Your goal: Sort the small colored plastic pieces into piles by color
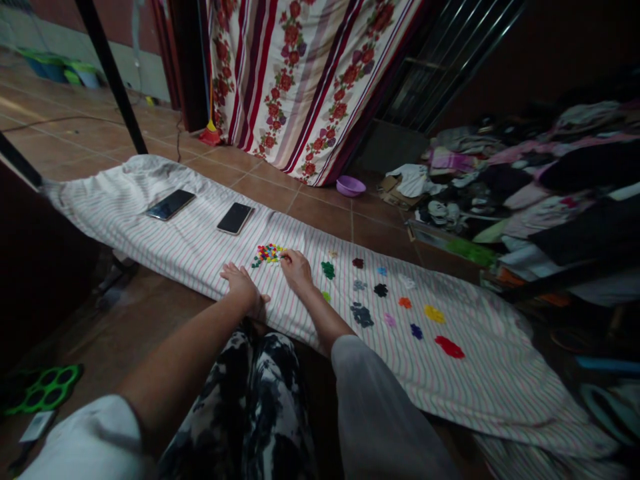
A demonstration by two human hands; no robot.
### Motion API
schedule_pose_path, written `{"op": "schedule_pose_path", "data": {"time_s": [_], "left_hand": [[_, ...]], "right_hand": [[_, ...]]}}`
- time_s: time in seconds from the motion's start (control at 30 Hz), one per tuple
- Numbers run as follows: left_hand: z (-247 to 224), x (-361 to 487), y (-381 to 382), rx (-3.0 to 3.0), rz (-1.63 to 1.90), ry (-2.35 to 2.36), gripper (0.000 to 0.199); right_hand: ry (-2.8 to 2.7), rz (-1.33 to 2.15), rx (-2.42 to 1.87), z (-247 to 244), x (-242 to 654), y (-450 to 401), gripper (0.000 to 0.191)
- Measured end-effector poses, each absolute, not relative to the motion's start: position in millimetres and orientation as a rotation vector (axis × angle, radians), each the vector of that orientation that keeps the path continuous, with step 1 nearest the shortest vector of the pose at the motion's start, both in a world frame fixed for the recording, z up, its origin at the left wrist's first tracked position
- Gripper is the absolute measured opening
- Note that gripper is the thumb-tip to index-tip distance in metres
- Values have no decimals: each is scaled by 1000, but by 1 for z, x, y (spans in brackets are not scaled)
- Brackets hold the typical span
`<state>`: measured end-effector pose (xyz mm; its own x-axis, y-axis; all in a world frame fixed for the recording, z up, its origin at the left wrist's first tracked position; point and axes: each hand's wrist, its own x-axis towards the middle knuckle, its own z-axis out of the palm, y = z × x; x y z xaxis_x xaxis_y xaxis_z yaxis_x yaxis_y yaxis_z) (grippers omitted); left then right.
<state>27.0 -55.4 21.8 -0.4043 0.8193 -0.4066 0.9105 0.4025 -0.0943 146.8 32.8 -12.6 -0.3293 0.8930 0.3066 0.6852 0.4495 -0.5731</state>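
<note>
My right hand (296, 270) is at the right side of a mixed pile of small, bright pieces (269, 253). Its fingertips are pinched together, and whatever is between them is too small to make out. My left hand (241, 285) rests on the near edge of the striped cloth (190, 260), fingers apart, holding nothing. To the right, similar pieces lie sorted by colour in several little heaps, among them a green heap (328, 269), a dark grey heap (361, 315), a black heap (381, 290), a yellow heap (435, 313) and a red heap (449, 347).
Two phones, one at the far left (171, 205) and one closer (235, 218), lie on the cloth. Beyond it are a floral curtain (300, 80), a purple basin (351, 186) on the tiled floor and a large clothes pile (530, 173). Dark poles rise at the left.
</note>
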Motion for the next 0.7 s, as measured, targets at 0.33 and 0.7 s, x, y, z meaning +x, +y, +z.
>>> {"op": "schedule_pose_path", "data": {"time_s": [0.33, 0.7], "left_hand": [[26, 28, -57, 1518, -572, 2370, 115], [28, 28, -60, 1548, -603, 2378, 110]], "right_hand": [[-1795, 270, -1567, -8, 254, 39, 29], [-1602, 260, -1748, -40, 269, 40, 37]]}}
